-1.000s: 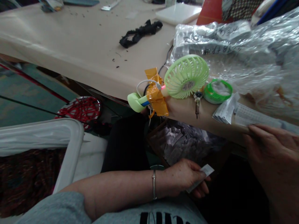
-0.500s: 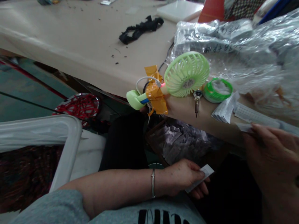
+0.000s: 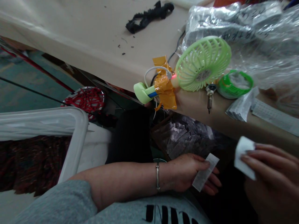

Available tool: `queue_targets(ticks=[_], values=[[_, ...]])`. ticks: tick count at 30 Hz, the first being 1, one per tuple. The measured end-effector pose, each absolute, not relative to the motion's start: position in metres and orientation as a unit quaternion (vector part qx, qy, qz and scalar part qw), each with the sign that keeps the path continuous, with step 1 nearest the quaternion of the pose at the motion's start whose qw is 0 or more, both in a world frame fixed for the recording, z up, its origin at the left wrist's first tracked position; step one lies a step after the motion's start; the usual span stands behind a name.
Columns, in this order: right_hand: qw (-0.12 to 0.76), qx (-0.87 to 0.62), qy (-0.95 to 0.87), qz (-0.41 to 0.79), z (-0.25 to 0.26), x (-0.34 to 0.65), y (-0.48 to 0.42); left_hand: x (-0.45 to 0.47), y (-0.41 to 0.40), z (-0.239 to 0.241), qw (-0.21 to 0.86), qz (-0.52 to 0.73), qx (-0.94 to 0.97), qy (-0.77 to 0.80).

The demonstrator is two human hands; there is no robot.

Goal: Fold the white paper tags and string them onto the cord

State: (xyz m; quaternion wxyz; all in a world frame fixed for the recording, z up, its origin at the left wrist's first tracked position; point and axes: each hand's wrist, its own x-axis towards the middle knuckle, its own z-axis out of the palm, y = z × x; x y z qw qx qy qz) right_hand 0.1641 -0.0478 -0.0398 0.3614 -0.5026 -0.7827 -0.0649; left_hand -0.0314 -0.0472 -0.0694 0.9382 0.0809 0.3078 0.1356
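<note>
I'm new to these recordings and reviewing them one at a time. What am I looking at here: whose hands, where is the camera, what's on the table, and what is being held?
There is no machine: a person wears a camera on the head, looking down at their own bare hands. The left hand, with a bracelet on its wrist, holds a small paper slip. The right hand pinches a white paper piece. Above them is the table, covered in tan paper. On its near edge stand a green mini fan with orange tape on its handle, a green tape roll, printed paper strips, clear plastic bags and a black fabric scrap.
</note>
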Motion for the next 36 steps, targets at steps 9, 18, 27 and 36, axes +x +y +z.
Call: queue_targets(ticks=[9,18,27,36], values=[[0.334,-0.379,-0.859,0.087,-0.073,0.107,-0.080,-0.044,-0.048,-0.063,0.907,0.237,-0.069,0.341],[0.332,-0.370,-0.853,0.157,-0.077,0.096,-0.086,-0.057,-0.054,-0.066,0.878,0.248,-0.044,0.406],[0.301,-0.653,-0.598,0.356,-0.157,0.107,0.002,-0.065,-0.058,-0.104,0.818,0.206,0.080,0.531],[0.188,-0.733,-0.490,0.433,-0.246,0.106,0.064,-0.057,-0.065,-0.120,0.829,0.143,0.139,0.522]])
